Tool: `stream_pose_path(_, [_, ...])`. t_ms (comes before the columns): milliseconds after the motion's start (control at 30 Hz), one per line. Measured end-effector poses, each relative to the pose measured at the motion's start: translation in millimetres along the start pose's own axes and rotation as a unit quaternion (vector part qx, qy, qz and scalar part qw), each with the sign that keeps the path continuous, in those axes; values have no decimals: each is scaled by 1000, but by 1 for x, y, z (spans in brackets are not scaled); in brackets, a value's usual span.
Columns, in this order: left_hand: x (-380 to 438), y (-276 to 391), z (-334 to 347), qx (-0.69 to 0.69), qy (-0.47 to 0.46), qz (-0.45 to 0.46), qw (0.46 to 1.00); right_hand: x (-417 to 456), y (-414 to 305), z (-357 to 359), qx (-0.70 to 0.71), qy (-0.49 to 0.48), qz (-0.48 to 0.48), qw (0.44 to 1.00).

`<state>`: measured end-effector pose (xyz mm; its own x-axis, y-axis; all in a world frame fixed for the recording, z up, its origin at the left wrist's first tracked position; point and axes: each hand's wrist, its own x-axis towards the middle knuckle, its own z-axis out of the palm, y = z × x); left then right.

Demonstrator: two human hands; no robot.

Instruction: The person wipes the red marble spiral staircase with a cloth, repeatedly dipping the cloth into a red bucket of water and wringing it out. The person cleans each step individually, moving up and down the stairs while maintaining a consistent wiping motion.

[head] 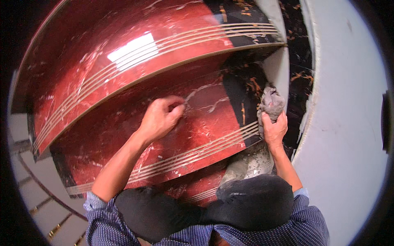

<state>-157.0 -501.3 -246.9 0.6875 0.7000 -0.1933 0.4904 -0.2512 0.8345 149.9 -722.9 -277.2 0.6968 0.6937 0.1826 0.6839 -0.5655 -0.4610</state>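
My right hand (275, 127) is closed around a bunched, dirty grey rag (272, 100). The rag lies at the right end of a stair tread (212, 113) of polished red stone with white veins, on its black, orange-flecked border (243, 92) and close to the side wall. Over the middle of that same tread is my left hand (161, 117), blurred, with its fingers curled and the thumb near the forefinger. Whether anything small is pinched there, I cannot tell.
Above is another red stone step (184, 40) with pale grooved lines and a projecting front edge. Black stone skirting (297, 77) and a pale wall (344, 107) rise on the right. A grey speckled object (249, 163) shows beside my knee. A curved railing (46, 190) runs at lower left.
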Motion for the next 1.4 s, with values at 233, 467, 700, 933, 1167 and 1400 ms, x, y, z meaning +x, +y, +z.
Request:
stream_pose_path(233, [3, 2, -6, -19, 31, -21, 999, -41, -92, 27, 16, -154, -305, 940])
stream_pose_path(467, [-7, -1, -15, -43, 43, 4, 998, -82, -173, 68, 130, -327, -535, 768])
stream_pose_path(700, [-31, -26, -35, -14, 81, 9, 997, -67, -172, 68, 194, -371, -567, 710])
stream_pose_path(933, [-76, -49, -16, -118, 107, -34, 987, -62, -149, 38, 43, -355, -571, 739])
stream_pose_path(1167, [-159, -53, -27, -270, 304, -120, 906, -111, -189, 60, -57, -370, -615, 694])
stream_pose_path(1400, [-263, -79, -48, -348, 421, -279, 789, -203, -307, 112, -26, -381, -642, 665])
